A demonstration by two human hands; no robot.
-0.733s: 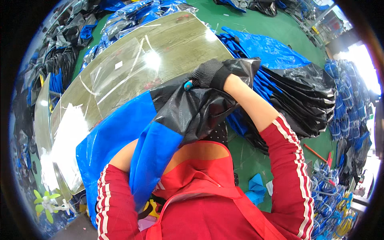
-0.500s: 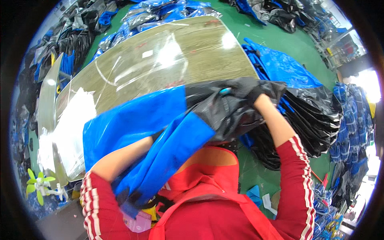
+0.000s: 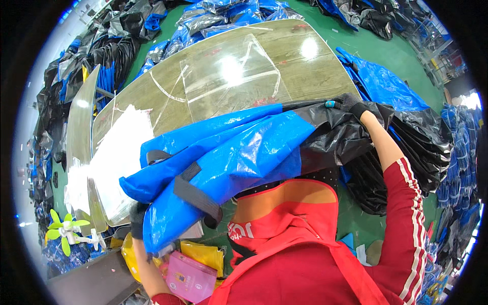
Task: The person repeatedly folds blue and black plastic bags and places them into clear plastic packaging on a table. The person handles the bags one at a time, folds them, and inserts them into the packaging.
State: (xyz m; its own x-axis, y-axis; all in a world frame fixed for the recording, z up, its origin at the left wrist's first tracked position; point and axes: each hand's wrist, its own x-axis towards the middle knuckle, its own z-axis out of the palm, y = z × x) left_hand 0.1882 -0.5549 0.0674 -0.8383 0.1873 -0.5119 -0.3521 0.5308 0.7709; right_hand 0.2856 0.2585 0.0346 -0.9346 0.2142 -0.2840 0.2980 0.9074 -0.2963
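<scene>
A large blue and black plastic tarpaulin bag (image 3: pixel 254 147) lies bunched along the near edge of the table, partly hanging toward me. Black webbing straps (image 3: pixel 195 195) cross its blue end. My right hand (image 3: pixel 345 103), in a black dotted glove, closes on the black part of the bag near the table's right corner. Something small and turquoise shows at its fingertips. My left hand (image 3: pixel 138 216), in a dark glove, is at the bag's lower left end. Its fingers are hidden behind the blue material.
The wood-patterned table (image 3: pixel 315 71) has a clear cover and a white sheet (image 3: pixel 122 162) at left. A stack of blue and black bags (image 3: pixel 412 152) stands at right. Pink packaging (image 3: pixel 190 277), yellow packaging (image 3: pixel 203 256) and a small green-bladed fan (image 3: pixel 66 231) are at lower left.
My left hand has moved down and left, out from over the bag's middle. The blue end now lies folded toward me, its straps showing. My right hand still grips the black part.
</scene>
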